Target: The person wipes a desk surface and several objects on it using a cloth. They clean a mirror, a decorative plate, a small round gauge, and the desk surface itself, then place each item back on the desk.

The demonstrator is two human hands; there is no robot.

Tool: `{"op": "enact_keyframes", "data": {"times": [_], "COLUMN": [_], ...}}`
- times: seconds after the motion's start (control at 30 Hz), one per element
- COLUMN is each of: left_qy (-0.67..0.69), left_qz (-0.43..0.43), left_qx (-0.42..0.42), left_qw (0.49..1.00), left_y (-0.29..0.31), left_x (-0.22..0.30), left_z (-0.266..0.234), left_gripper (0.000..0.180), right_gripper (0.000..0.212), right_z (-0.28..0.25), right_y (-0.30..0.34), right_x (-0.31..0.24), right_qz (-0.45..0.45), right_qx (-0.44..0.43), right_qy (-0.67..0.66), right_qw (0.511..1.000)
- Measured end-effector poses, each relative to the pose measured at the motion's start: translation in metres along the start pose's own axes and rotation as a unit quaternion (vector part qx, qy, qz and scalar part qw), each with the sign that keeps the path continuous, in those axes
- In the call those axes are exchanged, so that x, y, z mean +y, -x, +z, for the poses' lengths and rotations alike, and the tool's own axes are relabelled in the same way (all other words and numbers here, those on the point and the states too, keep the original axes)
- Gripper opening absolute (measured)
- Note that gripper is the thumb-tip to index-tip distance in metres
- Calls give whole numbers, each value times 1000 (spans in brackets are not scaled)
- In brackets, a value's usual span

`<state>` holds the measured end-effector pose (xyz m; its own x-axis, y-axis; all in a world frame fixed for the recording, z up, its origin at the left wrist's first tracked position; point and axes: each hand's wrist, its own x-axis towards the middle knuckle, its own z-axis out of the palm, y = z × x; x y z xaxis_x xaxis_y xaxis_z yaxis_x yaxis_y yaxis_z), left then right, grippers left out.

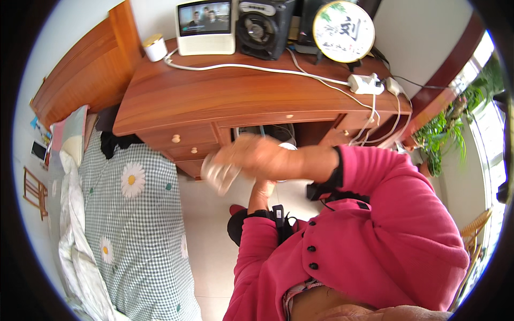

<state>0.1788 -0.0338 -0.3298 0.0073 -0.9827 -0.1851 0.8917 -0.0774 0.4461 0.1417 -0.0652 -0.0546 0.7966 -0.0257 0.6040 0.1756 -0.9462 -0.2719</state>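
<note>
My right hand (252, 154) reaches leftward in front of the desk, smeared by motion. Its fingers are closed on a whitish thing (220, 174) that looks like a bunched cloth, too blurred to be sure. My left hand (262, 189) is lower, partly covered by the right forearm, so its fingers do not show. Just behind that forearm a bit of a white round-rimmed object (287, 146) peeks out; I cannot tell if the left hand touches it. Dark bands sit around both wrists, over pink sleeves.
The wooden desk (214, 96) carries a small screen (205, 44), a black speaker (265, 29), a round plaque (344, 32), a white jar (155, 48) and a power strip (365, 84) with trailing cables. A bed (134, 230) stands left; plants (439, 134) stand right.
</note>
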Motion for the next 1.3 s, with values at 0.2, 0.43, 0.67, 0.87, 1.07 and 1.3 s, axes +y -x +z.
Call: {"op": "enact_keyframes", "data": {"times": [0.2, 0.43, 0.67, 0.87, 1.07, 1.3], "left_qy": [-89, -51, -56, -17, -16, -20], "left_qz": [-53, -65, -23, 23, 19, 18], "left_qx": [44, 117, 96, 114, 83, 89], "left_qw": [994, 990, 994, 993, 996, 996], "left_y": [7, 26, 70, 90, 75, 75], "left_x": [10, 13, 29, 35, 36, 36], "left_z": [7, 17, 28, 10, 5, 0], "left_gripper": [46, 45, 49, 50, 49, 48], "right_gripper": [62, 52, 55, 56, 44, 49], "right_z": [-150, -140, -101, -180, -175, -162], "right_y": [89, 129, 71, 56, 21, 20], "right_x": [22, 45, 17, 105, 171, 202], "right_qz": [252, 275, 121, 269, 342, 288], "right_qx": [-22, 32, 25, 50, -69, -139], "right_qy": [356, 343, 68, 258, 351, 334], "right_qw": [900, 897, 990, 926, 869, 887]}}
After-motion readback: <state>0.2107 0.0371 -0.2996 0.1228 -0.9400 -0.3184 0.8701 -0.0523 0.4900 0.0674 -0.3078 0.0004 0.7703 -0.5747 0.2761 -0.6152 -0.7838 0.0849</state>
